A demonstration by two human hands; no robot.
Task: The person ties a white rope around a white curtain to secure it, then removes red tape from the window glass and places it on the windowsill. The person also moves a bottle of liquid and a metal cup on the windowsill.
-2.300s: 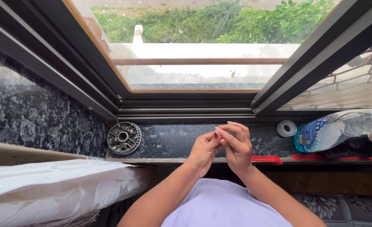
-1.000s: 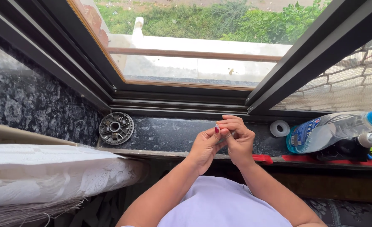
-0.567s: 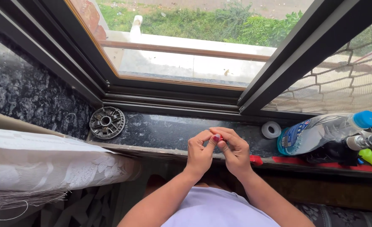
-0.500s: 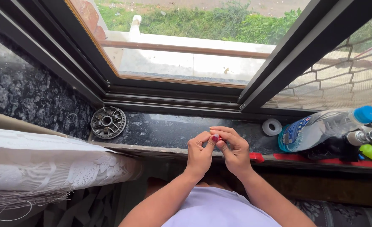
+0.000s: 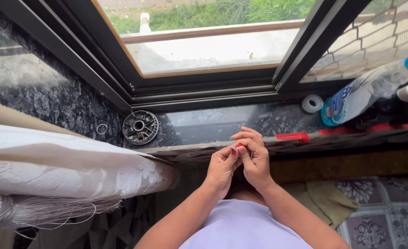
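Sill point(image 5: 213, 124): polished dark speckled stone, glossy | ribbed disc point(image 5: 140, 127): dull grey cast metal | curtain point(image 5: 75, 170): white lace cloth, matt | bottle point(image 5: 365, 94): clear shiny plastic | tape roll point(image 5: 313, 103): white, matt

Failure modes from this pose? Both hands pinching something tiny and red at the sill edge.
1. The small red item, pinched between the left hand and right hand, sits over the sill's front edge; a slip would likely send it to the patterned floor.
2. It is mostly hidden by fingers, so grip is hard to judge.
3. The plastic bottle lies on its side close by; a wide elbow swing might nudge it.
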